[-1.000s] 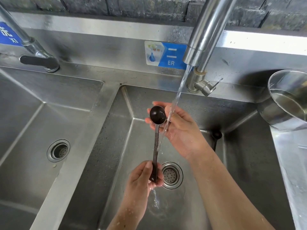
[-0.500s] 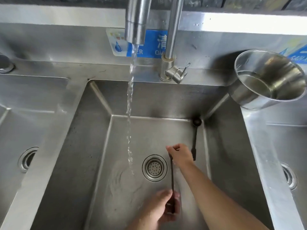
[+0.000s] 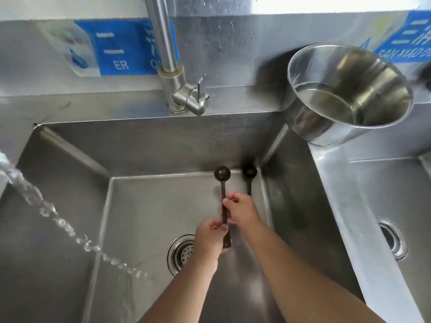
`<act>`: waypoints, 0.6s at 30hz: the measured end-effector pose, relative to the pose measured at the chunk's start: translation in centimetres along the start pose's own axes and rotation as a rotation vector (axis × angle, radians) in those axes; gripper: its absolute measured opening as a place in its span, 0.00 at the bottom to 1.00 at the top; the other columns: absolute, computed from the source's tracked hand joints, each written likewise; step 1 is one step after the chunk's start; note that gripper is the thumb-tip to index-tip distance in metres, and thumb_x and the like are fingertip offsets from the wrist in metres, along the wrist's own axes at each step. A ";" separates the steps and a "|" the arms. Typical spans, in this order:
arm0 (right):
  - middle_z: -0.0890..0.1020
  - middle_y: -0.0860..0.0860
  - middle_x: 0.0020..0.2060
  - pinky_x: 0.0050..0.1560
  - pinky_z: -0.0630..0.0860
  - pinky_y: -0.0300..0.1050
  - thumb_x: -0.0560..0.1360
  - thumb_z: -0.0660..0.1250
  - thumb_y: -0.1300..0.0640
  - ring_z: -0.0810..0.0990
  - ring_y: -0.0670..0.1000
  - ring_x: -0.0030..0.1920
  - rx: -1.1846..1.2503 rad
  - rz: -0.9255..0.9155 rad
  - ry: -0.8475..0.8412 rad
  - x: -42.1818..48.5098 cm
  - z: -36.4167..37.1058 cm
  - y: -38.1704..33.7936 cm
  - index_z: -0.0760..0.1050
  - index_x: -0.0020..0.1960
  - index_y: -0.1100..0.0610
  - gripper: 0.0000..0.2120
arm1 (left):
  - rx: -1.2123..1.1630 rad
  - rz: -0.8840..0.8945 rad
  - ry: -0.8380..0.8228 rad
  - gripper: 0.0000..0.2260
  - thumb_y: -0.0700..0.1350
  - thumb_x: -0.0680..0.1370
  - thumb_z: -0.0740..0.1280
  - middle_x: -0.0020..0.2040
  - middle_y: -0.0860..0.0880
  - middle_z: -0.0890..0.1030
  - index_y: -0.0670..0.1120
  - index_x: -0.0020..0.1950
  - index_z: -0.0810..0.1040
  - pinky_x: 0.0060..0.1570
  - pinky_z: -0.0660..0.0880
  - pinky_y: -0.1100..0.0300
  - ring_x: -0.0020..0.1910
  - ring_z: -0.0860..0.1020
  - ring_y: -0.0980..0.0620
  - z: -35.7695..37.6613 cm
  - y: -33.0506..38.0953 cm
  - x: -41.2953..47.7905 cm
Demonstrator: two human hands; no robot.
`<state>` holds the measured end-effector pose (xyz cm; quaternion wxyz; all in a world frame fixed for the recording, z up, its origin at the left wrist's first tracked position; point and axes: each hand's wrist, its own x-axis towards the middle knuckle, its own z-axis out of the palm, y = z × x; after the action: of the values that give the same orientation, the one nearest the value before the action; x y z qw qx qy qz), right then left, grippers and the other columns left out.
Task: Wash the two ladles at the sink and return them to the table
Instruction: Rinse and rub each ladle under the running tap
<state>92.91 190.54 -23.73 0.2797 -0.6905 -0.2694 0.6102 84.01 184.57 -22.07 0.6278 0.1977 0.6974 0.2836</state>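
**Two hands hold one dark ladle low in a steel sink**

We look down into the middle sink [image 3: 163, 145]. Our left hand [image 3: 210, 236] curls its fingers [image 3: 215, 226] round the lower handle of a dark ladle [image 3: 222, 183]. Our right hand [image 3: 243, 213] pinches the handle just above. The ladle's bowl points to the back wall at frame centre. The second ladle [image 3: 249, 172] lies just beside it in the back right corner, its handle partly hidden by the right hand. The water stream [image 3: 35, 201] falls at frame left, well apart from both hands, with open basin floor between. The drain [image 3: 180, 252] sits beside the left wrist. A steel pot [image 3: 326, 131] of water stands on the rim, upper right.
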 end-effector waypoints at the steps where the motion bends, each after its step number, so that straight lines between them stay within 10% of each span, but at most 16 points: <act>1: 0.79 0.57 0.34 0.46 0.82 0.60 0.79 0.63 0.66 0.80 0.54 0.33 -0.028 0.001 0.031 0.9 0.0 0.2 0.77 0.39 0.56 0.11 | 0.016 0.005 0.003 0.06 0.37 0.79 0.65 0.43 0.44 0.82 0.45 0.46 0.80 0.39 0.80 0.54 0.40 0.81 0.48 0.3 -0.2 0.8; 18: 0.82 0.52 0.36 0.42 0.78 0.48 0.75 0.70 0.52 0.81 0.56 0.40 -0.582 -0.132 0.267 5.9 0.0 0.6 0.77 0.40 0.55 0.08 | 0.508 0.249 0.059 0.11 0.47 0.76 0.69 0.33 0.45 0.82 0.45 0.36 0.75 0.35 0.81 0.44 0.31 0.83 0.46 0.5 -2.8 6.8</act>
<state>93.58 194.26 -28.24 0.1424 -0.7965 -0.4376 0.3922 83.82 186.80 -29.13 0.4979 0.4245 0.7344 0.1806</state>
